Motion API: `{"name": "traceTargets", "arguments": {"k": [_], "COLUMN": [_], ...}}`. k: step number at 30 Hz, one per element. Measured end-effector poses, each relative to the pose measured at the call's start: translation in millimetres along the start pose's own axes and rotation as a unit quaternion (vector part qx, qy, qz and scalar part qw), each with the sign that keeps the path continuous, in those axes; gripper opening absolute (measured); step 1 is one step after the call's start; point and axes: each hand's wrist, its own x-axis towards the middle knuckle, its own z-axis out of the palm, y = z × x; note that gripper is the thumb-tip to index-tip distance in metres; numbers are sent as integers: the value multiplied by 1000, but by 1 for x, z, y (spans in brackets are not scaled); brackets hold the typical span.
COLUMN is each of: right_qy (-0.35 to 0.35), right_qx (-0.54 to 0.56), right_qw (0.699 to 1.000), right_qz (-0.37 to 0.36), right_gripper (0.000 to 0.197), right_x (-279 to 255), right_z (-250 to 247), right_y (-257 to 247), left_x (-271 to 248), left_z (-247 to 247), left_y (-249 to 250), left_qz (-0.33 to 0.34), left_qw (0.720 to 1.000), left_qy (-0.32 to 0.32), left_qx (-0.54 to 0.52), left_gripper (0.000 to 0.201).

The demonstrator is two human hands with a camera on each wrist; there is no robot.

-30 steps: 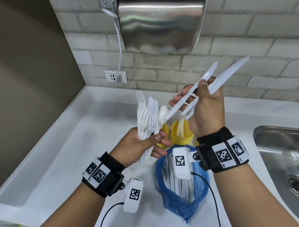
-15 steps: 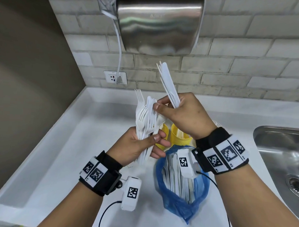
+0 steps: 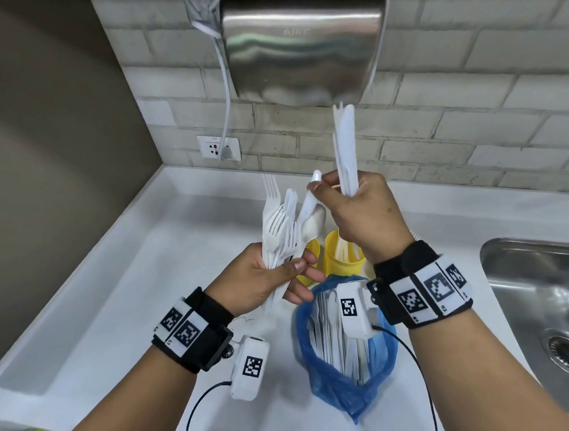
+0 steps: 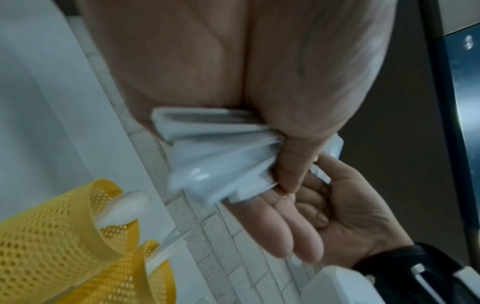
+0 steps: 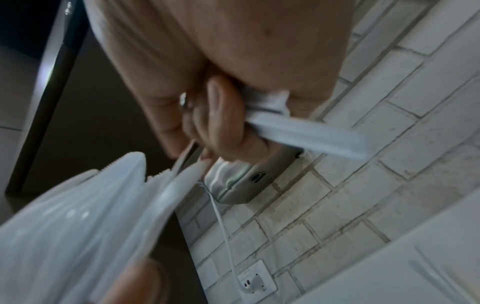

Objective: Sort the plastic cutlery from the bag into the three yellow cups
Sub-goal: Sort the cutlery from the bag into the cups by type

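Observation:
My left hand [image 3: 274,276] grips a bundle of white plastic forks with a spoon [image 3: 281,228], tines up, above the counter. My right hand [image 3: 351,211] holds several white knives [image 3: 345,146] upright in its fist, and its fingertips pinch the tip of a knife [image 3: 313,189] at the right side of the left bundle. Two yellow mesh cups [image 3: 343,260] [image 3: 311,247] stand behind the hands; the left wrist view shows a spoon [image 4: 124,207] in one cup [image 4: 52,226]. An open blue bag [image 3: 341,374] with more cutlery lies in front of the cups. I see no third cup.
A steel hand dryer [image 3: 300,43] hangs on the brick wall just above the knife tips, its cable running to a socket [image 3: 218,147]. A steel sink [image 3: 534,291] lies at the right. The white counter [image 3: 143,274] has a raised rim at left and back.
My right hand swung its knives from pointing right to upright, moved left to the left hand's bundle and now pinches a knife there. The left hand stayed in place.

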Motion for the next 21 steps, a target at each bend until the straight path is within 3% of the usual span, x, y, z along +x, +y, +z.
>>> {"name": "traceTargets", "arguments": {"k": [3, 6, 11, 13, 15, 18, 21], "right_qy": [-74, -19, 10, 58, 108, 124, 144], "right_qx": [-32, 39, 122, 150, 211, 336, 383], "right_qw": [997, 999, 991, 986, 970, 931, 911], "right_qz": [-16, 5, 45, 44, 51, 70, 58], "right_gripper": [37, 26, 27, 26, 24, 18, 16], "right_x": [-5, -2, 1, 1, 3, 5, 2], "right_z": [-3, -1, 8, 11, 9, 1, 0], "right_y": [1, 2, 9, 10, 11, 13, 10], "left_x": [0, 0, 1, 1, 2, 3, 6], "left_z": [0, 0, 0, 0, -1, -3, -3], "left_y": [2, 3, 3, 1, -1, -3, -4], "left_qz": [2, 3, 2, 1, 0, 0, 5], "left_qw": [1000, 1000, 1000, 1000, 1000, 999, 995], "left_qy": [-2, 7, 12, 14, 23, 45, 69], "left_qx": [2, 3, 19, 16, 6, -19, -67], "left_gripper": [18, 20, 21, 20, 19, 19, 19]}}
